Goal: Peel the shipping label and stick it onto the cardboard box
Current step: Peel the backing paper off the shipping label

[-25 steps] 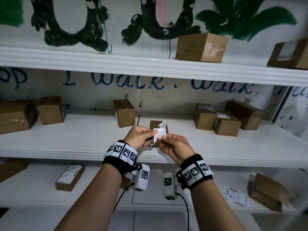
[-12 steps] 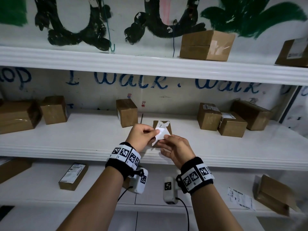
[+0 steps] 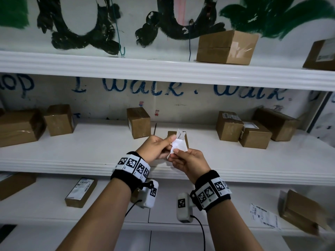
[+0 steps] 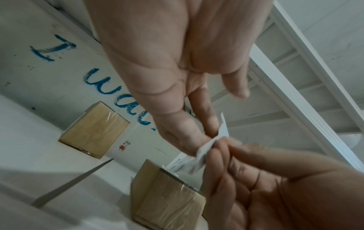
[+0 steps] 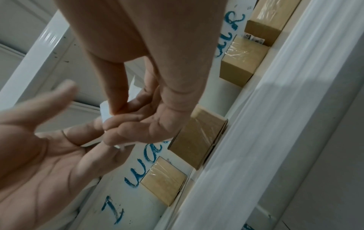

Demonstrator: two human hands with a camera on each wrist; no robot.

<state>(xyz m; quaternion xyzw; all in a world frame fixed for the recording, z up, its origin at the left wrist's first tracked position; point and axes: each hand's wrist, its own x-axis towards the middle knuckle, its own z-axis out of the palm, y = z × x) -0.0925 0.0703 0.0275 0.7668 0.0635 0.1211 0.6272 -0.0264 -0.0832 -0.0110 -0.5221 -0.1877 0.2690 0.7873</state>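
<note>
In the head view, a white label (image 3: 178,146) is held up in front of the middle shelf (image 3: 90,153), between both hands. It is pinched at its left edge by the left hand (image 3: 155,148), and its lower edge is pinched by the right hand (image 3: 188,163). A printed strip is seen curling up at the top of the label. Just behind it, a small box (image 3: 171,135) is seen on the shelf, largely hidden by the label and hands. Other boxes are ranged along the three shelves, and a loose printed sheet (image 3: 263,215) is laid on the lower one.

In the left wrist view, the label (image 4: 204,149) is nipped between the left thumb and forefinger, the remaining fingers (image 4: 236,84) being loosely extended. The right fingertips (image 4: 218,154) are pressed to the paper from below. The box (image 4: 167,200) is seen beneath the hands, apart from them.

In the right wrist view, the label (image 5: 106,112) is gripped by curled right fingers (image 5: 126,124) against the thumb. The left hand (image 5: 39,155) is shown palm-up, its fingers spread, with the fingertips meeting the paper. The box (image 5: 197,137) is seen on the shelf past the right hand.
</note>
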